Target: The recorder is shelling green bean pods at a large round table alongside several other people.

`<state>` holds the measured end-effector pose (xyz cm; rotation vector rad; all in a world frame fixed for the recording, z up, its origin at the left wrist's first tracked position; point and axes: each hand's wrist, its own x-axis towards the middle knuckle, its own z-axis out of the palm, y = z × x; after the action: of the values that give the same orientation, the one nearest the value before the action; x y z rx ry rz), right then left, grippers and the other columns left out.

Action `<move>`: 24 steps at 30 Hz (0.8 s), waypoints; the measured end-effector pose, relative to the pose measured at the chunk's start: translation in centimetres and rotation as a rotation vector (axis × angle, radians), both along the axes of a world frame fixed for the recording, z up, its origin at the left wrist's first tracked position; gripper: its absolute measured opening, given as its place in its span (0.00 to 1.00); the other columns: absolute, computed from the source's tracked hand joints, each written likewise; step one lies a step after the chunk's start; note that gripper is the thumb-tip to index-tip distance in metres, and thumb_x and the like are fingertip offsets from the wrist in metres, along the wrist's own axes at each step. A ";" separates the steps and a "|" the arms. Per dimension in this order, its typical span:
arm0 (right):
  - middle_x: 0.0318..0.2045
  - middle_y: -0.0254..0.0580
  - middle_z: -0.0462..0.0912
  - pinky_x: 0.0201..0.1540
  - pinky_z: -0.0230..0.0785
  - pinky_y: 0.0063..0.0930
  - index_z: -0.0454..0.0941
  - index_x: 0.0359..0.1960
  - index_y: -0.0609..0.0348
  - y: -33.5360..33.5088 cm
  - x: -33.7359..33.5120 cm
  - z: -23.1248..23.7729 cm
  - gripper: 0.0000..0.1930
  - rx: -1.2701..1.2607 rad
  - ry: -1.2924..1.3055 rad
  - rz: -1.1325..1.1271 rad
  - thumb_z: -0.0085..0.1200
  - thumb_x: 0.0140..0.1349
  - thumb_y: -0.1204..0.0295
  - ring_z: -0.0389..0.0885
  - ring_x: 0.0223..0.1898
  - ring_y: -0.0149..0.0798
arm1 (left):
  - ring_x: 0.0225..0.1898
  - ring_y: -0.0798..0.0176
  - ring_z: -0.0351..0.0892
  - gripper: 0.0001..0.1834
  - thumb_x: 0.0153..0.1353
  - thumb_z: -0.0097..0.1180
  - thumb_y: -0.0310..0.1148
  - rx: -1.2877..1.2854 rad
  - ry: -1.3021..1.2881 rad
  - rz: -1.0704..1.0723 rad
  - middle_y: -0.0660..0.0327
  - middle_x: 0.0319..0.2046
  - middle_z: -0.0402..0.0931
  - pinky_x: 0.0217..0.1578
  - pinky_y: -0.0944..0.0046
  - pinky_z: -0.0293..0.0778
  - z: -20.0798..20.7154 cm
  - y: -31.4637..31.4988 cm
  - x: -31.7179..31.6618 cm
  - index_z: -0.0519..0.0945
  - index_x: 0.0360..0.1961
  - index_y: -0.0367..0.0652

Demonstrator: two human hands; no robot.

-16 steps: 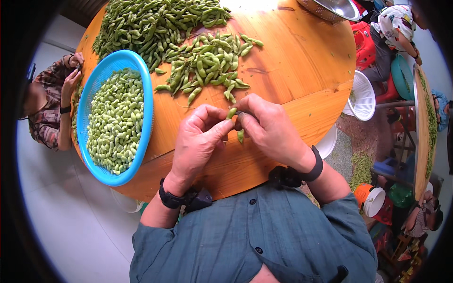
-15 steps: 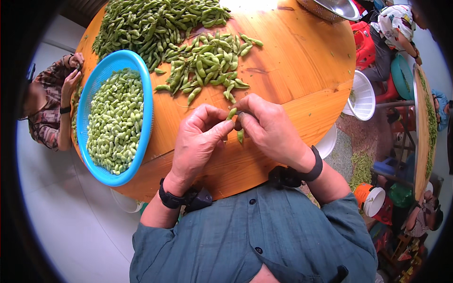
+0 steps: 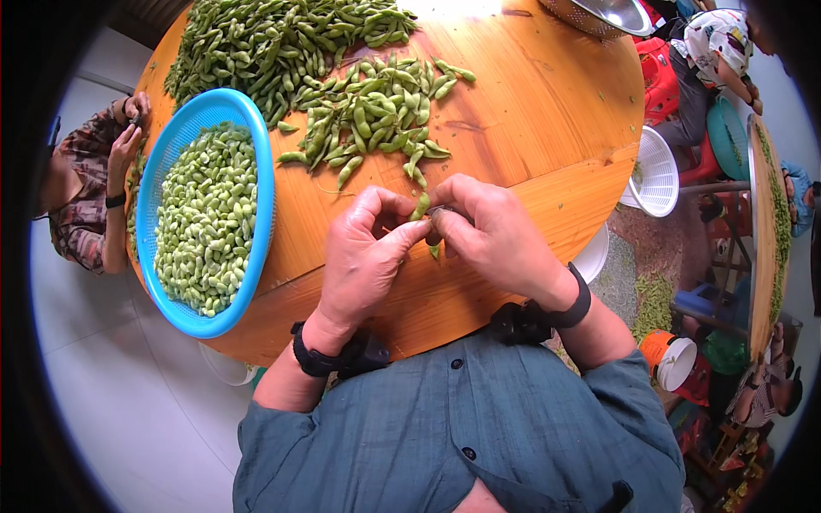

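Observation:
My two hands meet above the near part of the round wooden table [image 3: 547, 197]. A green soybean pod [image 3: 421, 206] is pinched between the thumb and fingers of my left hand [image 3: 363, 261]. My right hand [image 3: 496, 235] has its thumb and fingertips closed against the pod's near end, touching the left fingertips. Below the fingertips shows a bit of green [image 3: 434, 251], mostly hidden. Just beyond my hands lies a small pile of soybean pods [image 3: 368, 120]. Left of my hands, a blue plastic basket [image 3: 263, 218] holds many shelled green beans [image 3: 205, 222].
A larger heap of pods [image 3: 248, 51] covers the table's far left. At the far right edge stands a metal colander [image 3: 590, 19]. Another person's hands [image 3: 128, 141] are beyond the blue basket. A white basket [image 3: 657, 171] and an orange-and-white bucket [image 3: 671, 359] stand off to the right.
The green piece beneath my fingertips shows less than before. My right fingers have shifted slightly against the pod, and my left hand has turned a little. The piles and basket look unchanged.

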<state>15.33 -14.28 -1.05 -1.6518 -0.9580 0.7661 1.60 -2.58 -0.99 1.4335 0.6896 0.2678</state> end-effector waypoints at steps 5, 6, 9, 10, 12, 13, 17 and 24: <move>0.27 0.60 0.82 0.34 0.75 0.42 0.78 0.37 0.70 0.0 0.2 0.1 0.08 -0.042 -0.011 -0.004 0.51 0.61 0.76 0.84 0.31 0.54 | 0.29 0.77 0.75 0.08 0.63 0.64 0.25 0.077 0.011 -0.014 0.66 0.31 0.79 0.29 0.75 0.72 0.3 -0.2 0.0 0.77 0.40 0.38; 0.27 0.60 0.82 0.34 0.75 0.42 0.78 0.36 0.70 0.0 0.2 0.3 0.08 -0.050 -0.023 -0.009 0.51 0.61 0.76 0.84 0.30 0.55 | 0.29 0.77 0.75 0.08 0.62 0.63 0.25 0.077 0.008 -0.011 0.66 0.31 0.79 0.29 0.75 0.72 0.3 -0.3 0.0 0.77 0.39 0.38; 0.28 0.62 0.81 0.34 0.74 0.45 0.77 0.35 0.70 0.3 -0.1 0.0 0.07 -0.008 -0.119 -0.024 0.50 0.60 0.77 0.83 0.31 0.59 | 0.29 0.77 0.74 0.07 0.62 0.63 0.23 0.318 -0.032 -0.022 0.66 0.31 0.78 0.29 0.74 0.72 0.0 -0.8 0.0 0.76 0.37 0.37; 0.28 0.63 0.81 0.34 0.74 0.46 0.76 0.34 0.70 0.3 -0.3 -0.2 0.06 0.017 -0.161 -0.029 0.50 0.60 0.77 0.82 0.31 0.61 | 0.29 0.77 0.74 0.06 0.62 0.63 0.22 0.447 -0.072 -0.029 0.66 0.30 0.78 0.29 0.74 0.71 -0.5 -0.8 0.0 0.76 0.36 0.37; 0.28 0.63 0.80 0.34 0.73 0.48 0.75 0.34 0.69 0.4 -0.4 -0.4 0.05 0.033 -0.199 -0.029 0.49 0.60 0.79 0.81 0.31 0.63 | 0.29 0.77 0.74 0.06 0.61 0.62 0.21 0.705 -0.152 -0.041 0.67 0.30 0.77 0.29 0.73 0.71 -1.4 -0.7 -0.1 0.76 0.35 0.37; 0.28 0.63 0.80 0.34 0.73 0.50 0.74 0.35 0.69 0.4 -0.5 -0.5 0.05 0.042 -0.217 -0.029 0.49 0.59 0.79 0.80 0.32 0.64 | 0.28 0.77 0.74 0.06 0.61 0.62 0.20 0.754 -0.170 -0.051 0.66 0.30 0.77 0.29 0.73 0.71 -1.4 -0.6 0.0 0.76 0.35 0.37; 0.26 0.62 0.79 0.33 0.72 0.51 0.73 0.37 0.67 0.3 0.1 -1.3 0.05 0.153 -0.270 0.027 0.49 0.60 0.80 0.79 0.31 0.65 | 0.26 0.75 0.75 0.06 0.61 0.62 0.20 0.515 -0.086 -0.095 0.65 0.28 0.77 0.28 0.73 0.72 -0.6 -0.2 -0.1 0.76 0.35 0.38; 0.24 0.59 0.79 0.30 0.72 0.45 0.74 0.35 0.66 -0.1 0.3 -0.8 0.04 0.086 -0.070 0.073 0.49 0.60 0.79 0.81 0.27 0.59 | 0.25 0.75 0.77 0.06 0.63 0.64 0.26 -0.382 -0.096 -0.155 0.65 0.28 0.79 0.27 0.73 0.73 -0.4 1.8 -0.6 0.78 0.36 0.40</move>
<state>15.60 -14.41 -1.83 -1.5853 -1.0914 0.7100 1.04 -0.81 -1.44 1.0942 0.5148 0.0770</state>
